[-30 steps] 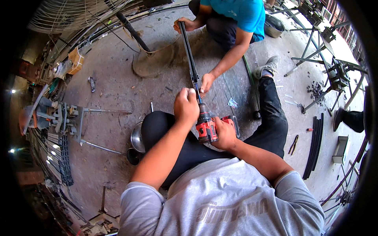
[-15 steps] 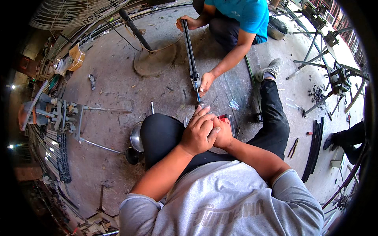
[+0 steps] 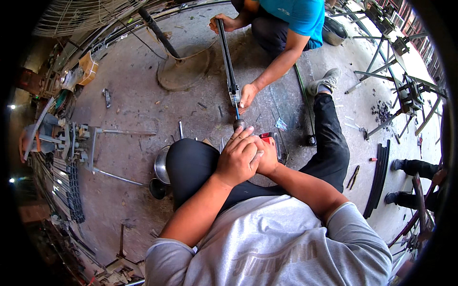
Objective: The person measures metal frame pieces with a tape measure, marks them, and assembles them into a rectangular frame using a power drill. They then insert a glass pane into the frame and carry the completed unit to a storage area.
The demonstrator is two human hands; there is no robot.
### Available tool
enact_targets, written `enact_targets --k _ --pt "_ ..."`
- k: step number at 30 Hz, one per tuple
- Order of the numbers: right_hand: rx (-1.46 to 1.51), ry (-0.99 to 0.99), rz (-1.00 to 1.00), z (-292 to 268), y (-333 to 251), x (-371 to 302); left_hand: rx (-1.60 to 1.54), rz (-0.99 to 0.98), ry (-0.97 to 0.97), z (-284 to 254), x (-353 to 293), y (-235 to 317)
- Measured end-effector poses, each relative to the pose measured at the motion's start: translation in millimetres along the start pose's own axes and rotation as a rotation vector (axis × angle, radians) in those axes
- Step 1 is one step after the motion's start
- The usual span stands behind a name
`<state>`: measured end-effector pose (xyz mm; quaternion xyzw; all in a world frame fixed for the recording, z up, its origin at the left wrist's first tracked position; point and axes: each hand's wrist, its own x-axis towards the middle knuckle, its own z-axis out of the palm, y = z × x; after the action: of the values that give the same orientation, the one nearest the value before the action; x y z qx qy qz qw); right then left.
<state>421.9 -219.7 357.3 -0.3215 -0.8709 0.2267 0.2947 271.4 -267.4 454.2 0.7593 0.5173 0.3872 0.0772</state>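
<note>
Both of my hands are wrapped round a cordless drill (image 3: 239, 124) between my knees, its chuck and long bit pointing away from me. My left hand (image 3: 235, 159) lies over the drill's body, its fingers stretched along the top. Behind it, my right hand (image 3: 268, 157) closes on the grip; the red and black battery (image 3: 271, 137) shows beside it. The bit meets the near end of a long dark metal bar (image 3: 225, 57). A co-worker in a blue shirt holds that bar, one hand (image 3: 249, 95) at its near end, the other (image 3: 224, 23) at its far end.
A steel bowl (image 3: 161, 167) and a black cup (image 3: 157, 189) stand by my left knee. Pliers (image 3: 353, 177) and dark strips (image 3: 378, 181) lie to the right. A fan base (image 3: 179, 76), metal stands (image 3: 409, 95) and a tape measure (image 3: 312, 140) are around. Another person's legs (image 3: 415, 167) show far right.
The drill, my hands and the bar's near end have shifted slightly in view, with more of the chuck showing. At far right, the other person's legs have moved further into view.
</note>
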Motion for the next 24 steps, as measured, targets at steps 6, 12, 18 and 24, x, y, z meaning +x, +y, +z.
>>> enact_targets --k 6,12,18,24 --pt "0.117 0.005 0.065 4.0 1.8 5.3 0.001 -0.009 -0.022 1.9 2.4 -3.8" --pt "0.106 0.035 0.041 7.1 8.7 12.2 0.011 -0.022 0.020 2.6 9.5 -5.6" --pt "-0.009 0.002 -0.009 7.2 11.6 17.2 -0.015 -0.034 0.005 3.4 13.2 -8.7" --pt "0.093 -0.010 0.047 5.5 11.8 21.7 0.009 -0.038 0.034 5.5 13.4 -13.2"
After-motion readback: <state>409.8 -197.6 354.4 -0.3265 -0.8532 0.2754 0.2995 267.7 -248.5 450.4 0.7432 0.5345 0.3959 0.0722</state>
